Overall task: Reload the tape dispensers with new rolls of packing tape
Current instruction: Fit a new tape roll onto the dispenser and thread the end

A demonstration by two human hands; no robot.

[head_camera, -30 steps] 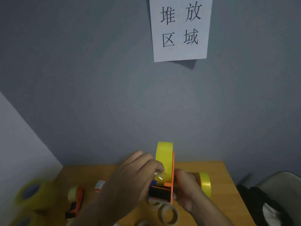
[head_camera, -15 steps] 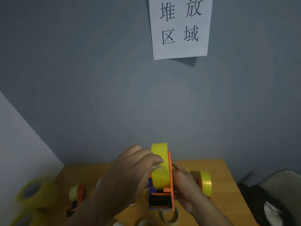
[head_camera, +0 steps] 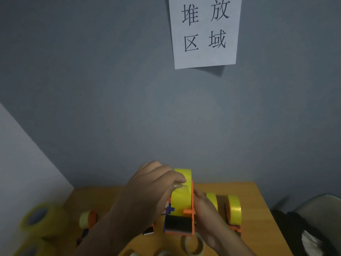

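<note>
Grey wall [head_camera: 129,98] fills most of the view, with a white paper sign [head_camera: 204,32] printed in black characters fixed high on it. Below, a wooden table [head_camera: 258,204] is set into the corner. An orange tape dispenser [head_camera: 180,223] loaded with a yellow tape roll [head_camera: 181,196] is held above the table's middle. The loose tape end at the top of the roll is pinched by the curled fingers of the left hand [head_camera: 153,193], while the dispenser's right side is gripped by the right hand [head_camera: 206,217]. Two more loaded dispensers [head_camera: 233,213] are seen just behind the right hand, another [head_camera: 88,219] lies to the left, blurred yellow rolls [head_camera: 38,220] are stacked at the far left, and empty cardboard cores [head_camera: 193,244] lie near the front edge.
</note>
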